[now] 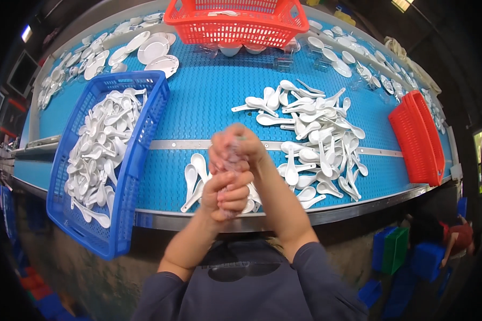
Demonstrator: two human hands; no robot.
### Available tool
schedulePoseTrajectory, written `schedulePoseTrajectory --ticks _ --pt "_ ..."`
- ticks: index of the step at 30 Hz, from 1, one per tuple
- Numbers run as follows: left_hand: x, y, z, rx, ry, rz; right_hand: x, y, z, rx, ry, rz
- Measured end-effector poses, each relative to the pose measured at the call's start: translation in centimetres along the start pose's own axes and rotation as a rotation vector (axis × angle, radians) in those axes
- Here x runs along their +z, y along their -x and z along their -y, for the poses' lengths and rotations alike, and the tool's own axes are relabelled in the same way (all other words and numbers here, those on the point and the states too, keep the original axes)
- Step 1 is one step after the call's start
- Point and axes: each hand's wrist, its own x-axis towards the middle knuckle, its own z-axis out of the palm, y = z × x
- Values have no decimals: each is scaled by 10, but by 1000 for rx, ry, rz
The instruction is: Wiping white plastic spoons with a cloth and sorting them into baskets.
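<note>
Above the near edge of the blue belt, both my hands are closed around a pale, crumpled cloth (232, 152), blurred by motion and mostly covered by the fingers. My left hand (228, 193) wraps its lower part; my right hand (236, 143) grips it higher up, farther from me. A few white soup spoons (191, 179) lie just left of and beneath my hands. To the right, a big heap of white soup spoons (316, 120) is spread on the belt. At the left, a blue plastic basket (124, 211) holds many more white spoons.
A red basket (235, 35) stands on the belt's far side. Another red basket (420, 139) leans at the right edge. Plates (163, 65) and bowls lie along the far left, and more dishes (341, 67) at the far right. A metal rail (332, 216) borders the belt's near side.
</note>
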Motion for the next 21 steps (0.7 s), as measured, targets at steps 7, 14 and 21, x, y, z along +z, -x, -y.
schedulePoseTrajectory --ticks 7,14,21 --pt "-5 -31 -136 176 -1151 -943 -68 -87 4 429 1533 -533" --pt "-56 -45 -230 803 -2003 -853 -138 -116 -25 -23 1904 -961" --pt "-59 -50 -237 381 -2876 -1031 -168 -92 -8 0 1393 -1305"
